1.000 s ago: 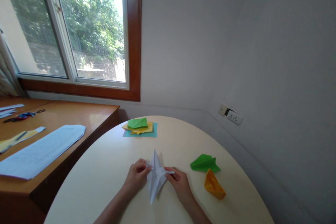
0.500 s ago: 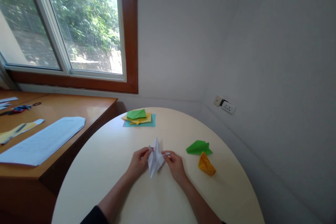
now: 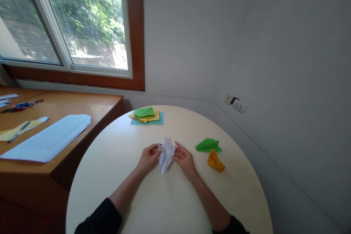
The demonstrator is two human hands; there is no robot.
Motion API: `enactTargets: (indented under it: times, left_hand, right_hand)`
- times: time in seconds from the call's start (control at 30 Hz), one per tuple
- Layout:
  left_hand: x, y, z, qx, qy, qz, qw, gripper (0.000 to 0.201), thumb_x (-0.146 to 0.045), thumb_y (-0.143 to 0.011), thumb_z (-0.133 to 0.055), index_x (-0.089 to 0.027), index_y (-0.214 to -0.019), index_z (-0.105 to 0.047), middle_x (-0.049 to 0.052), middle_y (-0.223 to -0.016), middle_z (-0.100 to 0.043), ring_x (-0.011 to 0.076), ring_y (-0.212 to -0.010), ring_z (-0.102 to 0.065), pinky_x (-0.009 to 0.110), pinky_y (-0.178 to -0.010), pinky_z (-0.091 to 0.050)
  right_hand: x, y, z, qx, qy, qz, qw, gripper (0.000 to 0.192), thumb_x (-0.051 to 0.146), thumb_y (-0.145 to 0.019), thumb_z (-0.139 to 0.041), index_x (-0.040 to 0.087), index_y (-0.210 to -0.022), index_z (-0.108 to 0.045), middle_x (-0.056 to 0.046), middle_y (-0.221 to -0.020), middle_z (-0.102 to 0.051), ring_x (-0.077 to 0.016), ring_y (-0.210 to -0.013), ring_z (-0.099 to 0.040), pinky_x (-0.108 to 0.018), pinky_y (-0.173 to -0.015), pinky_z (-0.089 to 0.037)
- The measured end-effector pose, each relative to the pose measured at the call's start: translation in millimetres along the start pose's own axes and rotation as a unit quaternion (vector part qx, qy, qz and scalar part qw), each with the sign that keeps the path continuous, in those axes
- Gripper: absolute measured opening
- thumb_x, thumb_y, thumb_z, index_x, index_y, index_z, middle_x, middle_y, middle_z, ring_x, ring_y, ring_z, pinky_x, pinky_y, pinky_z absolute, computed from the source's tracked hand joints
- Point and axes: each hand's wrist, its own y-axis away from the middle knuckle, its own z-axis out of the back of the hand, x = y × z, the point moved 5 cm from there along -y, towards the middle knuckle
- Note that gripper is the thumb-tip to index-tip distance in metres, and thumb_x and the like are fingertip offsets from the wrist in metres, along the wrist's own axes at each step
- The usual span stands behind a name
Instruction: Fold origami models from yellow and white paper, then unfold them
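Observation:
A white folded-paper figure, with pointed ends and small flaps at its sides, stands out above the round table between my two hands. My left hand pinches its left side, thumb and fingertips on the flap there. On the other side, my right hand has its thumb near the figure's lower right edge and its fingers behind the right flap, the index finger raised. Exactly how firmly the right fingers grip is hard to see. To the right lie a green paper plane and an orange paper boat.
At the back of the round table rests a pile of folded green and yellow paper on a blue sheet. The wooden desk at left bears large white paper, scissors and a pen.
My right index finger has lifted and the right fingers have spread around the figure's right flap, which now points up and outward. My left hand keeps its pinch. The camera view has tilted slightly.

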Motion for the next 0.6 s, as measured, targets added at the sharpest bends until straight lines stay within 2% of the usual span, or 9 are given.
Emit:
enactTargets:
  times: [0.1,0.23,0.4,0.5,0.6]
  left_hand:
    - [0.5,2.3,-5.3,0.032,0.027,0.033,0.999,0.036,-0.027,-0.061,-0.067,-0.011,-0.093,-0.061,0.008,-0.082,-0.068,0.0178,-0.072,-0.064,0.027,-0.065,-0.049]
    - [1.1,2.0,-3.1,0.024,0.001,0.025,0.999,0.035,-0.024,-0.059,-0.066,-0.011,-0.091,-0.06,0.007,-0.082,-0.068,0.0167,-0.072,-0.063,0.028,-0.066,-0.049]
    - [1.8,0.2,-0.3,0.024,-0.072,-0.022,0.997,0.025,-0.023,-0.064,-0.061,-0.012,-0.087,-0.063,0.007,-0.079,-0.068,0.0135,-0.065,-0.06,0.026,-0.062,-0.047]
    - [-3.4,1.0,1.0,0.007,-0.164,-0.065,0.984,0.016,-0.021,-0.067,-0.058,-0.014,-0.08,-0.066,0.004,-0.074,-0.067,0.0123,-0.065,-0.056,0.025,-0.065,-0.044]
    - [-8.2,2.6,1.0,-0.006,-0.212,-0.095,0.973,0.012,-0.021,-0.069,-0.057,-0.016,-0.073,-0.066,0.002,-0.07,-0.065,0.0129,-0.066,-0.054,0.026,-0.068,-0.042]
  right_hand:
    - [2.4,0.4,3.4,-0.003,0.01,0.005,1.0,0.07,0.017,-0.055,-0.074,0.024,-0.12,-0.051,-0.002,-0.09,-0.064,-0.0144,-0.078,-0.063,-0.029,-0.074,-0.052]
    - [5.9,1.4,3.4,-0.011,0.042,0.019,0.999,0.073,0.018,-0.056,-0.072,0.025,-0.124,-0.047,-0.001,-0.088,-0.062,-0.0129,-0.073,-0.063,-0.028,-0.07,-0.052]
    - [13.6,6.7,-0.3,-0.02,0.156,0.057,0.986,0.051,0.025,-0.064,-0.067,0.021,-0.114,-0.057,-0.003,-0.084,-0.067,-0.0152,-0.074,-0.063,-0.032,-0.073,-0.051]
    - [25.3,10.9,-1.6,-0.035,0.255,0.109,0.96,0.037,0.023,-0.068,-0.064,0.021,-0.105,-0.063,-0.003,-0.083,-0.069,-0.017,-0.079,-0.063,-0.035,-0.081,-0.046]
    - [36.9,13.8,-4.6,-0.038,0.314,0.155,0.936,0.028,0.022,-0.07,-0.064,0.022,-0.098,-0.066,-0.002,-0.082,-0.07,-0.0185,-0.081,-0.063,-0.037,-0.085,-0.042]
